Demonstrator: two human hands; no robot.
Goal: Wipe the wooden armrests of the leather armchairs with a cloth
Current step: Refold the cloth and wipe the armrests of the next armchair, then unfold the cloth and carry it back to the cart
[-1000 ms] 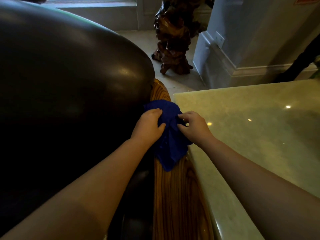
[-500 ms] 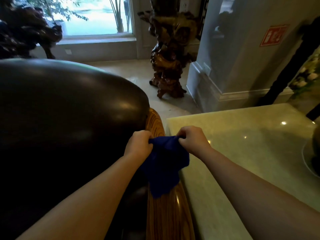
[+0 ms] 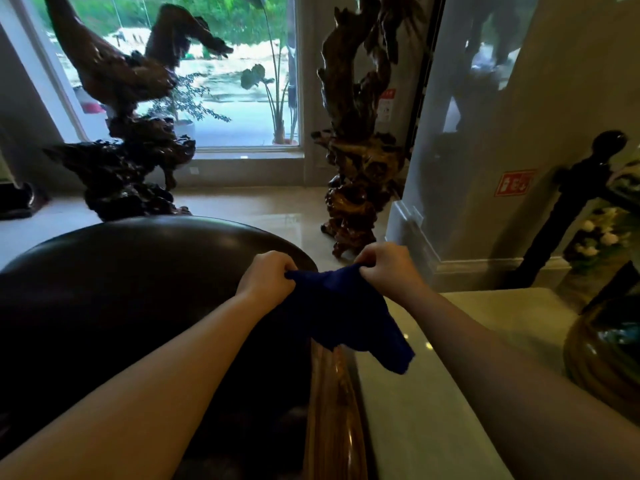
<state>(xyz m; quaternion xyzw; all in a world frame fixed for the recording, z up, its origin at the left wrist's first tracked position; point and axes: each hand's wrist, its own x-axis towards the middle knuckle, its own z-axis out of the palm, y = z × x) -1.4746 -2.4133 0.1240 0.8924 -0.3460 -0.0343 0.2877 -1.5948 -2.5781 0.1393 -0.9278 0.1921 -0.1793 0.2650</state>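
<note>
A dark blue cloth (image 3: 346,317) hangs in the air between my two hands. My left hand (image 3: 268,277) pinches its left top corner and my right hand (image 3: 389,268) pinches the right top corner. The cloth hangs above the wooden armrest (image 3: 334,410), a glossy striped strip that runs toward me. Whether its hem touches the wood I cannot tell. To the left bulges the dark leather armchair (image 3: 138,289), whose rounded back fills the lower left.
A pale green stone table (image 3: 433,410) lies right of the armrest, with a large glazed vase (image 3: 602,358) at its right edge. Two carved root sculptures (image 3: 356,161) stand on the tiled floor by the window. A white pillar base (image 3: 450,244) is at the right.
Both hands lifted the cloth off the armrest and spread it between them. The view tilted up, showing the window and sculptures.
</note>
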